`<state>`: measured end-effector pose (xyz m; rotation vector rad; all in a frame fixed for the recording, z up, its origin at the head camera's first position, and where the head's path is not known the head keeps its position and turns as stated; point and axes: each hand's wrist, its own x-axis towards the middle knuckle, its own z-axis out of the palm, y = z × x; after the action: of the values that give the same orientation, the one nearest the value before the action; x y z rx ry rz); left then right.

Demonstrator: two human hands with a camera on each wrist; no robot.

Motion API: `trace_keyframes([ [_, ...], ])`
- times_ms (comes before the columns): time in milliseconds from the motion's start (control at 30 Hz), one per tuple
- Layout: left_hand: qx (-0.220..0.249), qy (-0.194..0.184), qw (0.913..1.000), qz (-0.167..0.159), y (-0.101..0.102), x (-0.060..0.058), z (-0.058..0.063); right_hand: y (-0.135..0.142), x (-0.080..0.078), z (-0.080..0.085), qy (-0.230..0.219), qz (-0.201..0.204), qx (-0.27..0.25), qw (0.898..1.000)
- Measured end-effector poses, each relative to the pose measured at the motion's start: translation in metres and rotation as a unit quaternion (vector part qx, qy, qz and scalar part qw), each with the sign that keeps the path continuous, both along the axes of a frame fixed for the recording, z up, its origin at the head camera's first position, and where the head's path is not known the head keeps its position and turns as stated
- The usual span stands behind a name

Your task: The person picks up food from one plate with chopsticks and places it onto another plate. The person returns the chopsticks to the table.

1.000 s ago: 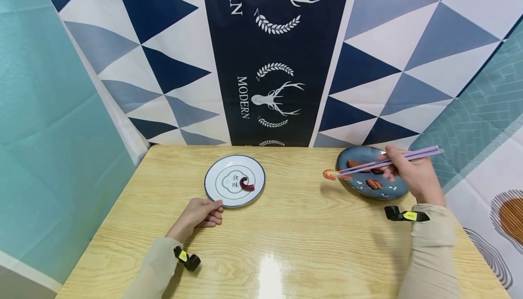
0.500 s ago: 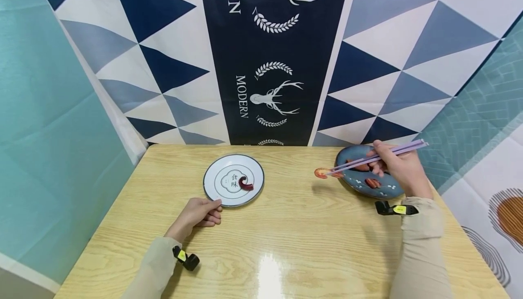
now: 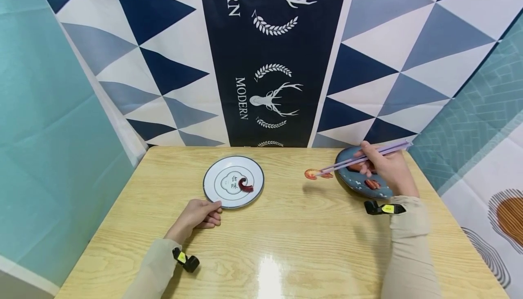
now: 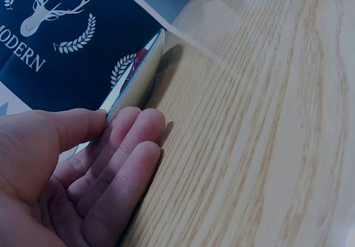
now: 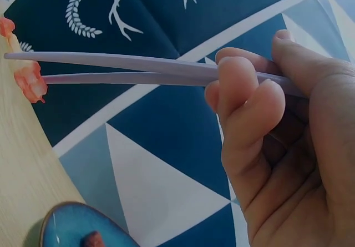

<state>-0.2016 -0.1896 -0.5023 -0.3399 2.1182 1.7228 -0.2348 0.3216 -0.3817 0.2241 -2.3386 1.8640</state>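
My right hand (image 3: 386, 167) grips a pair of lilac chopsticks (image 3: 347, 162), whose tips pinch an orange-red shrimp (image 3: 312, 174) above the table. In the right wrist view the shrimp (image 5: 31, 80) shows at the far left, between the chopsticks' ends (image 5: 133, 64). My left hand (image 3: 200, 213) pinches the near rim of a white plate (image 3: 216, 171), thumb on top and fingers below. On that plate lies a dark red curled tentacle piece (image 3: 246, 185). In the left wrist view the plate (image 4: 138, 83) appears edge-on beyond my thumb.
A blue dish (image 3: 355, 187) with several reddish-brown food pieces (image 3: 372, 184) stands at the back right, partly behind my right hand. The wooden table (image 3: 286, 231) meets a patterned cloth wall (image 3: 269, 62) at its back edge. Teal cloth (image 3: 53, 131) hangs along the left.
My right hand has moved left with the chopsticks and shrimp, away from the blue dish toward the white plate. The left hand stays at the plate's rim.
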Motion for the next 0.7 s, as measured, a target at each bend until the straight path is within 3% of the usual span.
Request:
trace_keyframes([
  [200,0.002,0.005,1.0000,-0.004,-0.001,0.001,0.000,-0.010,-0.004,0.000,0.012,0.010,0.032,0.999],
  [333,-0.004,0.008,0.9999,-0.007,-0.001,0.000,-0.001,-0.013,-0.005,-0.002,0.014,0.036,0.022,0.999],
  [533,-0.006,0.007,1.0000,-0.003,-0.001,0.000,-0.002,-0.017,-0.005,-0.003,-0.007,0.028,0.028,0.999],
  [700,-0.005,0.007,1.0000,-0.005,-0.001,0.000,-0.003,-0.021,-0.006,-0.004,0.003,0.038,0.021,0.999],
])
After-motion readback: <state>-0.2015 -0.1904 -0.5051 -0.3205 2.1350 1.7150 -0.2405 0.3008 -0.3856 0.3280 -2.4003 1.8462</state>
